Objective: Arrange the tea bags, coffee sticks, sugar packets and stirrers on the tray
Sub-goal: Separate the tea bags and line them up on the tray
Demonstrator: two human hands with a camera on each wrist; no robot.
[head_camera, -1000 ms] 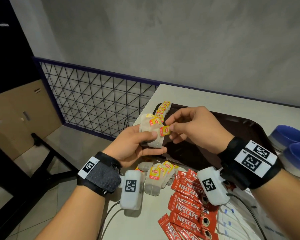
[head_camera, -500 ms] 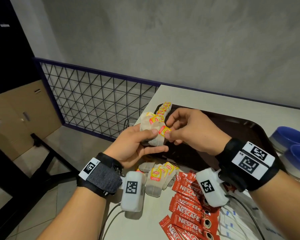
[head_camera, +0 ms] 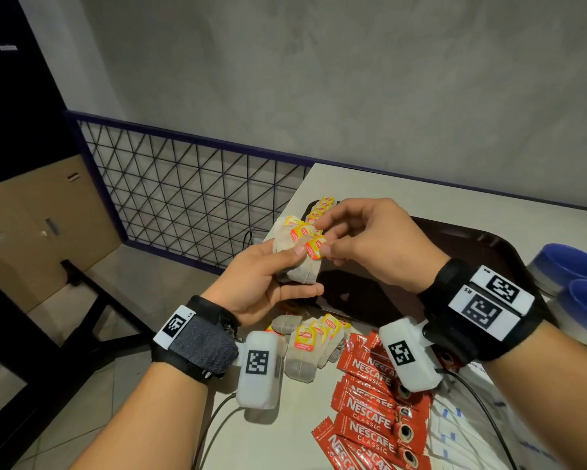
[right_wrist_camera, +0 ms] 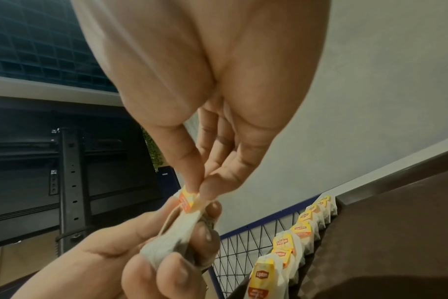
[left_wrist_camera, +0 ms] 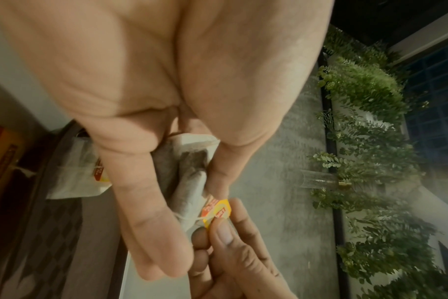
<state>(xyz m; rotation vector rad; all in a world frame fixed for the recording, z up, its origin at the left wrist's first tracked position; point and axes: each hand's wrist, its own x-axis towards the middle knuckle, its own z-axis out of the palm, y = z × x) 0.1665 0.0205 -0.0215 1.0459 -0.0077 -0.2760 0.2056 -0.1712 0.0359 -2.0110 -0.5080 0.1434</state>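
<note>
My left hand [head_camera: 271, 276] grips a small bunch of tea bags [head_camera: 298, 262] above the near-left corner of the dark brown tray [head_camera: 461, 245]. My right hand [head_camera: 332, 239] pinches the yellow-red tag [head_camera: 316, 247] of one bag in that bunch between thumb and forefinger; the tag [left_wrist_camera: 216, 210] and the pinch on the tag [right_wrist_camera: 188, 200] show in both wrist views. A row of tea bags [right_wrist_camera: 302, 226] lies along the tray's left edge. More tea bags [head_camera: 307, 347] lie loose on the table, with red coffee sticks [head_camera: 370, 401] and white packets [head_camera: 455, 429] beside them.
Two blue-rimmed cups [head_camera: 577, 283] stand at the right past the tray. The table [head_camera: 421, 198] ends at the left beside a black wire fence [head_camera: 190, 198]; the floor lies below. Cables [head_camera: 217, 422] run off the wrist cameras near the front edge.
My right hand's grip has shifted on the tag, and both hands have risen slightly with the bunch. The items on the table have not moved.
</note>
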